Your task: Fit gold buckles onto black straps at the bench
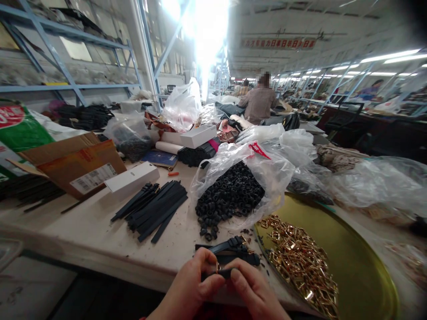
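My left hand (191,284) and my right hand (251,291) meet at the bottom centre, just in front of the table edge. Both pinch a short black strap (222,274) with a small gold buckle between the fingertips. A few finished black straps (233,249) lie on the table just beyond my fingers. To the right stands a round gold tray (360,266) holding several gold buckles (300,262). A clear plastic bag of small black loops (230,193) spills open ahead of me. A pile of plain black straps (155,209) lies to the left.
A cardboard box (73,162) and a white box (131,180) stand at the left of the table (100,231). Plastic bags and boxes crowd the back. Blue metal shelving (66,66) runs along the left. A person in a brown top (259,103) sits further down the line.
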A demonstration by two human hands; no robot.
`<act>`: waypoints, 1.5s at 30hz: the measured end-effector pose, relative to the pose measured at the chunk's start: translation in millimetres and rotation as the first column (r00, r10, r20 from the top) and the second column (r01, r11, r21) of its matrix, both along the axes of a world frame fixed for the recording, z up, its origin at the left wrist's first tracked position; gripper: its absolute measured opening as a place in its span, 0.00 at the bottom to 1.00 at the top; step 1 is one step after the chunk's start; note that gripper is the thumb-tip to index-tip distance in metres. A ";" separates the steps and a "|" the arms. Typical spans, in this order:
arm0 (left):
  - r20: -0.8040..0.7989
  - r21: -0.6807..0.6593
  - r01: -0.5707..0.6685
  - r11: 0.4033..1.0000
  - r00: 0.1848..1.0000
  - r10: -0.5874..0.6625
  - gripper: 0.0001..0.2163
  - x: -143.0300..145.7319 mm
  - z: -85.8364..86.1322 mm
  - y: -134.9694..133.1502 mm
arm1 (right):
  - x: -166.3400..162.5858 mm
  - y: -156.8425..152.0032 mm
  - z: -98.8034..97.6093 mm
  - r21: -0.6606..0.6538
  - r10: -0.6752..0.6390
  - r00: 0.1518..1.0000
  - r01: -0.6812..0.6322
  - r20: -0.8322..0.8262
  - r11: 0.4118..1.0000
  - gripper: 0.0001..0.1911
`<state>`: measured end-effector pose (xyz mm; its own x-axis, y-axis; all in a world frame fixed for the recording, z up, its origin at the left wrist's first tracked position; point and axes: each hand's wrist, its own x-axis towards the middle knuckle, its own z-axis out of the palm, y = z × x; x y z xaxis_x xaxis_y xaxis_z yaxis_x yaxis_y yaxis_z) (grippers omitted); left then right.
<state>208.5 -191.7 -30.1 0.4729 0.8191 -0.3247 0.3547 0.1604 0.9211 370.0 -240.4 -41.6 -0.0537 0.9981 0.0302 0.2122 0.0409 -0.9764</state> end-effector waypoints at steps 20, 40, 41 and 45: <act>0.090 0.023 -0.152 0.988 0.985 0.149 0.12 15.5 10.5 10.7 | 34.2 62.5 8.6 -0.072 -0.008 0.981 0.023 0.196 0.997 0.09; 0.031 0.113 0.086 0.990 0.995 -0.090 0.14 1.9 30.1 -26.5 | -10.9 -17.0 -2.2 -0.341 -0.162 0.641 -0.165 -0.750 0.926 0.14; 0.035 0.107 0.079 0.991 0.996 -0.084 0.13 1.3 28.4 -25.5 | -10.9 -17.4 -1.2 -0.327 -0.148 0.644 -0.168 -0.751 0.930 0.13; -0.046 0.128 0.067 0.989 0.997 -0.061 0.11 0.4 22.5 -21.1 | -9.2 -15.6 -4.3 -0.318 -0.168 0.574 -0.172 -0.801 0.932 0.14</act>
<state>208.9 -212.9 -7.6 0.5140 0.8240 -0.2384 0.3993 0.0162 0.9167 360.8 -256.0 -45.9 -0.1784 0.9491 -0.2595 -0.6669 -0.3106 -0.6774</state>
